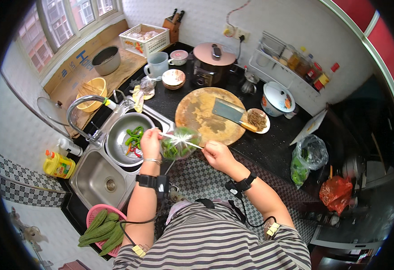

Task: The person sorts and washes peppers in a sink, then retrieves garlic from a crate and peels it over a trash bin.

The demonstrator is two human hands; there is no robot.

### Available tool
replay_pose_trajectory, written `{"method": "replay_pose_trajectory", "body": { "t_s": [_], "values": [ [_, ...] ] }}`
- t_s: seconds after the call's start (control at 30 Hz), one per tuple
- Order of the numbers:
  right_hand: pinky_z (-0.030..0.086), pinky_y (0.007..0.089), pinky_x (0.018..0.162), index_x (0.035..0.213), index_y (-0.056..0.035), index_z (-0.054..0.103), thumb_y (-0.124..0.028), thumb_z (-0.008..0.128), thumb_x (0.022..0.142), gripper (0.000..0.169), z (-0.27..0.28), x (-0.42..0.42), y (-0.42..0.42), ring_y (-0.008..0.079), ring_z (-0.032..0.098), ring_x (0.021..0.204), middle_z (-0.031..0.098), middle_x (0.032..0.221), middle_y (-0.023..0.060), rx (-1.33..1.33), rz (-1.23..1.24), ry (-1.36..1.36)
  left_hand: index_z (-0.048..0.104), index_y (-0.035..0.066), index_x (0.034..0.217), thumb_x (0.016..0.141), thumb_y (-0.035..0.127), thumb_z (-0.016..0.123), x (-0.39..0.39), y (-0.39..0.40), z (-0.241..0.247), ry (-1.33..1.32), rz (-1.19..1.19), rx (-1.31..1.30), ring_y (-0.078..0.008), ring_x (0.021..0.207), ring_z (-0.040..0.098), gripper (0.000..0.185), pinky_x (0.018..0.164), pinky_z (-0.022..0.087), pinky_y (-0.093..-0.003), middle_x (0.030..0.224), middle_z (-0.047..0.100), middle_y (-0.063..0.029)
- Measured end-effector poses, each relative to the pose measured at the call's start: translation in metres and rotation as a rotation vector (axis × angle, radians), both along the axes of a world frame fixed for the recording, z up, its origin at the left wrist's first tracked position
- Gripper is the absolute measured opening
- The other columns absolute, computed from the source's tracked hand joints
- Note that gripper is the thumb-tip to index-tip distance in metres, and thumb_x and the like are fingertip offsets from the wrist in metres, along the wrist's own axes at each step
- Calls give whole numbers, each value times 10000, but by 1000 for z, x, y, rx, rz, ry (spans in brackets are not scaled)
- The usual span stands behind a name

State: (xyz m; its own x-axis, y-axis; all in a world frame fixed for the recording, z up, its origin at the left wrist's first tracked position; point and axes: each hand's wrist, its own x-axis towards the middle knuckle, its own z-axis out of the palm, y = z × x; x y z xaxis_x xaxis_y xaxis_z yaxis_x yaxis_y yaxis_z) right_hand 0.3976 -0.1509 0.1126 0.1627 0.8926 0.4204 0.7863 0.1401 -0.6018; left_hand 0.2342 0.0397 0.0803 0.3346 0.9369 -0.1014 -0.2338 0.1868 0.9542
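A clear plastic bag (pixel 180 144) of green peppers hangs before me, its neck gathered and its twisted ends drawn out to both sides. My left hand (pixel 150 143) pinches one end beside the metal basin. The other end is gripped by my right hand (pixel 218 155), just off the near edge of the round wooden chopping board (pixel 197 114). Green and red peppers (pixel 134 138) lie inside the metal basin (pixel 115 141), which sits in the far sink bowl. On the board rests a cleaver (pixel 229 111) with a wooden handle.
A plate of brown shreds (pixel 258 120) stands beside the board. To the left are the tap (pixel 85 99), the near sink bowl (pixel 99 182) and a pink basket (pixel 92 216) of ridged green gourds. A rice cooker (pixel 212 67) and enamel pot (pixel 278 99) stand behind; plastic bags (pixel 305 158) hang at right.
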Motion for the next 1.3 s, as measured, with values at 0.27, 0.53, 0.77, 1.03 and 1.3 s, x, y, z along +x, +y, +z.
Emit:
{"method": "replay_pose_trajectory", "body": {
  "t_s": [0.27,0.53,0.77,1.03,1.3],
  "values": [
    [461,370,586,678,-10,510,-119,634,790,199,-10,49,-139,293,563,676,547,729,100,71,-201,36,623,25,902,936,153,537,91,-139,8,108,-431,263,-78,731,566,158,682,462,-223,807,619,6],
    [482,421,656,1038,-49,499,-152,652,803,299,-57,95,-276,382,602,784,591,855,169,-34,-516,291,621,-6,863,900,122,566,199,-328,17,84,-1005,304,-87,764,572,144,708,473,-237,821,602,-19],
    [466,372,601,810,3,596,-168,609,846,175,-73,154,-388,300,578,667,567,799,158,-97,-812,388,613,9,1019,901,112,561,261,-405,-4,58,-1010,296,-92,813,581,165,743,478,-222,910,602,-23],
    [415,215,485,931,8,523,-168,503,955,179,-21,232,-431,85,536,526,573,653,24,400,-997,742,526,15,1136,916,135,548,304,-408,-44,228,-931,235,-94,771,582,251,704,478,-232,978,596,-39],
    [530,264,637,1162,55,460,-148,512,941,305,-66,311,-427,194,648,812,607,1004,149,207,-1100,961,371,29,1310,877,151,590,391,-439,-73,340,-966,256,-137,720,594,501,655,496,-270,1166,537,-183]
  ]
}}
